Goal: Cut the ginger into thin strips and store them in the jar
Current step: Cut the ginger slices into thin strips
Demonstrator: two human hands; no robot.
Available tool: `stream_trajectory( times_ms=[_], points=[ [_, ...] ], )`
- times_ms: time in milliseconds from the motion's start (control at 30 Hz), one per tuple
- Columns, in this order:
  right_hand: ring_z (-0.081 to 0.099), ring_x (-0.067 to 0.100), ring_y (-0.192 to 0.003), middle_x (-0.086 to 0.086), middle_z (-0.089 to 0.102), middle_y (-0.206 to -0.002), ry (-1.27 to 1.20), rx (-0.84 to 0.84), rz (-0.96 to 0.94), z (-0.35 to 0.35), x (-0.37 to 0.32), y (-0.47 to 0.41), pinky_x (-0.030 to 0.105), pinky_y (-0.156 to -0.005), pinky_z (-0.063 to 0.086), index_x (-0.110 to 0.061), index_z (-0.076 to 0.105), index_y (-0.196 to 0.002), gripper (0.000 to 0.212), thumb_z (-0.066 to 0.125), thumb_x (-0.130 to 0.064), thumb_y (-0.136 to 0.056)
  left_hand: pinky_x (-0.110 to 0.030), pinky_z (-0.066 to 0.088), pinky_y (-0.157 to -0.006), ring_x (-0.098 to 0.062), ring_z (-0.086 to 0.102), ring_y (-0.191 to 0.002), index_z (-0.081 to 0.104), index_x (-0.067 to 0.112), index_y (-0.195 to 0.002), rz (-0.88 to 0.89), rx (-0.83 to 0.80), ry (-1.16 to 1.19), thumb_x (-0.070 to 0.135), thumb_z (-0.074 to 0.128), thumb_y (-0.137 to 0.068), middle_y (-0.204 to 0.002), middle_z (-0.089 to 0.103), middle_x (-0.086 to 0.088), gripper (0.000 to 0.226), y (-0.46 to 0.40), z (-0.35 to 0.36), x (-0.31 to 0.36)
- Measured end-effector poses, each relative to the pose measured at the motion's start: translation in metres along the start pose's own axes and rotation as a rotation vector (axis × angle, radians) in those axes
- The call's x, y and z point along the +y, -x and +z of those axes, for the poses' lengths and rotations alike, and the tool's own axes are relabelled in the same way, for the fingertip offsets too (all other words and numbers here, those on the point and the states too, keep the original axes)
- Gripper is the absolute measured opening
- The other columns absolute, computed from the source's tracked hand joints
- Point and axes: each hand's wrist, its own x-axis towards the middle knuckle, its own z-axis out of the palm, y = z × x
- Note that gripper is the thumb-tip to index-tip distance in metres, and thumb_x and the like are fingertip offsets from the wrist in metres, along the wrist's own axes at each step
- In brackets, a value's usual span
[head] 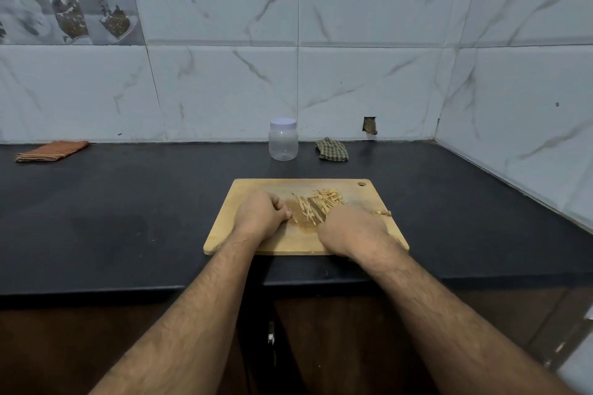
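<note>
A wooden cutting board (244,234) lies on the black counter. Thin ginger strips (324,199) are piled at its middle and far side, some lying on the knife blade (316,213). My right hand (353,231) grips the knife, hiding its handle, with the blade pointing away to the left among the strips. My left hand (260,215) rests on the board just left of the strips with its fingers curled; I see nothing held in them. The clear plastic jar (283,141) stands behind the board against the wall, its pale lid on.
A few ginger scraps (382,212) lie on the board right of my right hand. A folded orange cloth (51,151) sits at the far left, a checked green cloth (332,149) right of the jar. Tiled walls close the back and right.
</note>
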Motion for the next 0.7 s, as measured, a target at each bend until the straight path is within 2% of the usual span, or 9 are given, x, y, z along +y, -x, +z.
stream_trajectory(
  times_ms=[67, 133, 233, 300, 367, 500, 633, 700],
  points=[
    [0.058, 0.025, -0.092, 0.005, 0.065, -0.110, -0.028, 0.032, 0.010, -0.005, 0.007, -0.001, 0.033, -0.074, 0.046, -0.014, 0.065, -0.106, 0.026, 0.043, -0.023, -0.095, -0.024, 0.040, -0.060, -0.009, 0.059, -0.076, 0.067, 0.019, -0.071, 0.029, 0.022, -0.018, 0.024, 0.068, -0.089, -0.078, 0.067, 0.011, 0.019, 0.002, 0.001, -0.002],
    [0.057, 0.025, -0.088, 0.004, 0.064, -0.103, -0.028, 0.036, 0.000, -0.007, 0.010, -0.002, 0.032, -0.072, 0.045, -0.014, 0.063, -0.103, 0.022, 0.044, -0.019, -0.094, -0.025, 0.038, -0.060, -0.011, 0.057, -0.077, 0.063, 0.022, -0.072, 0.043, 0.042, -0.012, 0.022, 0.062, -0.092, -0.078, 0.064, 0.009, 0.020, 0.005, -0.001, -0.003],
    [0.057, 0.023, -0.086, 0.001, 0.058, -0.089, -0.014, 0.033, -0.050, -0.004, 0.007, 0.002, 0.032, -0.071, 0.044, -0.014, 0.064, -0.102, 0.021, 0.045, -0.020, -0.096, -0.028, 0.046, -0.077, -0.016, 0.061, -0.089, 0.064, 0.025, -0.083, 0.016, 0.090, 0.151, 0.015, 0.055, -0.094, -0.088, 0.066, 0.007, 0.018, 0.005, -0.003, -0.009],
    [0.056, 0.022, -0.084, -0.002, 0.054, -0.079, -0.006, 0.020, -0.081, 0.003, 0.001, 0.007, 0.031, -0.071, 0.043, -0.016, 0.060, -0.092, 0.018, 0.044, -0.023, -0.097, -0.034, 0.051, -0.089, -0.022, 0.064, -0.096, 0.064, 0.028, -0.086, -0.040, 0.145, 0.314, 0.010, 0.050, -0.090, -0.094, 0.069, 0.003, 0.023, 0.006, -0.004, -0.014],
    [0.057, 0.022, -0.083, -0.001, 0.051, -0.075, 0.005, -0.004, -0.108, 0.010, -0.005, 0.012, 0.032, -0.072, 0.046, -0.016, 0.059, -0.092, 0.019, 0.043, -0.023, -0.097, -0.039, 0.052, -0.095, -0.022, 0.065, -0.101, 0.066, 0.028, -0.091, -0.072, 0.207, 0.396, 0.009, 0.047, -0.088, -0.101, 0.070, 0.001, 0.027, 0.010, -0.004, -0.015],
    [0.055, 0.022, -0.086, 0.001, 0.055, -0.085, 0.059, -0.024, -0.088, 0.011, -0.005, 0.015, 0.035, -0.082, 0.051, -0.014, 0.065, -0.105, 0.024, 0.043, -0.022, -0.098, -0.035, 0.051, -0.094, -0.016, 0.064, -0.099, 0.068, 0.021, -0.103, -0.055, 0.266, 0.391, 0.012, 0.049, -0.092, -0.104, 0.070, 0.002, 0.024, 0.011, -0.001, -0.012],
    [0.055, 0.023, -0.093, 0.006, 0.062, -0.116, 0.075, -0.026, 0.016, 0.002, 0.000, 0.006, 0.034, -0.075, 0.047, -0.013, 0.066, -0.115, 0.029, 0.043, -0.018, -0.097, -0.027, 0.048, -0.089, -0.015, 0.062, -0.099, 0.068, 0.020, -0.105, -0.034, 0.279, 0.353, 0.014, 0.049, -0.094, -0.103, 0.069, 0.005, 0.022, 0.012, 0.001, -0.013],
    [0.056, 0.024, -0.096, 0.006, 0.062, -0.120, 0.066, -0.009, 0.021, -0.002, -0.001, 0.004, 0.034, -0.075, 0.047, -0.013, 0.066, -0.115, 0.029, 0.043, -0.018, -0.097, -0.023, 0.044, -0.085, -0.013, 0.060, -0.098, 0.068, 0.018, -0.105, -0.030, 0.294, 0.325, 0.013, 0.049, -0.095, -0.103, 0.068, 0.005, 0.022, 0.013, 0.003, -0.012]
  ],
)
